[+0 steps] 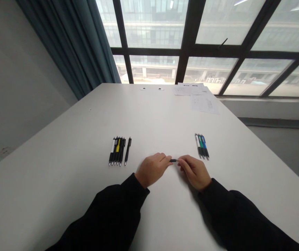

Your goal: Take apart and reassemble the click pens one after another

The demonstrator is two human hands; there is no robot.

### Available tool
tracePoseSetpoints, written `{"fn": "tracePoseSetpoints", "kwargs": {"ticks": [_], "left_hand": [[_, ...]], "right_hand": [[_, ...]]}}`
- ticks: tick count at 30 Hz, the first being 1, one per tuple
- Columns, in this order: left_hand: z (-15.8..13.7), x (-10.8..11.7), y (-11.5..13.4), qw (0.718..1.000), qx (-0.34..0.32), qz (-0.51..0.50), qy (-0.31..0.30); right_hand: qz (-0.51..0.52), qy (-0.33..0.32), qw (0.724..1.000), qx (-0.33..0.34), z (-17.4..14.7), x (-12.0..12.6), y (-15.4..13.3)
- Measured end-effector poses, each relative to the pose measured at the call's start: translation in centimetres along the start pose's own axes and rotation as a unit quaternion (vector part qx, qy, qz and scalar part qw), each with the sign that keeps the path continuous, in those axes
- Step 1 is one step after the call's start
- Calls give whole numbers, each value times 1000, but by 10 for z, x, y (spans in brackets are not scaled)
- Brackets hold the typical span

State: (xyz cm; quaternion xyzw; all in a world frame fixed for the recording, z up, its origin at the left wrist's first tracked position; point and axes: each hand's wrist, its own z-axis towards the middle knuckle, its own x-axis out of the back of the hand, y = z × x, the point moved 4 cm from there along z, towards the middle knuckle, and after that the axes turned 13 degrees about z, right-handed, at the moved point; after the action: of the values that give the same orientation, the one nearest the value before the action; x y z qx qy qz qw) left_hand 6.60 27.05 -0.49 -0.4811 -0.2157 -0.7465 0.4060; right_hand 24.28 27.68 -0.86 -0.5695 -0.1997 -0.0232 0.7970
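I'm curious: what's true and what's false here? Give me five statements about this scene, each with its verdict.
1. A dark pen bridges the left hand and right hand. True.
2. The yellow pen lies in the right pen group. False: it lies in the left pen group.
3. One black pen lies slightly apart from the left pen group. True.
4. The papers lie between the hands. False: they lie toward the table's far end.
5. The curtain is bright red. False: it is blue.

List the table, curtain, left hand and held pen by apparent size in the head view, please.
1. Table
2. Curtain
3. Left hand
4. Held pen, judged by its visible part
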Motion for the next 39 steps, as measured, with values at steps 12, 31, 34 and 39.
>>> {"fn": "tracePoseSetpoints", "kwargs": {"ticks": [12,31,34,39], "left_hand": [[0,2,2,1000,-14,-5,-10],[1,0,3,999,-8,-28,-36],[1,1,3,998,-3,-33,-53],[0,0,2,997,6,-39,-65]], "right_hand": [[-3,-8,1000,15,2,-1,1],[49,-10,998,32,3,0,1],[57,-10,998,37,2,0,1],[59,-14,997,39,2,0,0]]}}
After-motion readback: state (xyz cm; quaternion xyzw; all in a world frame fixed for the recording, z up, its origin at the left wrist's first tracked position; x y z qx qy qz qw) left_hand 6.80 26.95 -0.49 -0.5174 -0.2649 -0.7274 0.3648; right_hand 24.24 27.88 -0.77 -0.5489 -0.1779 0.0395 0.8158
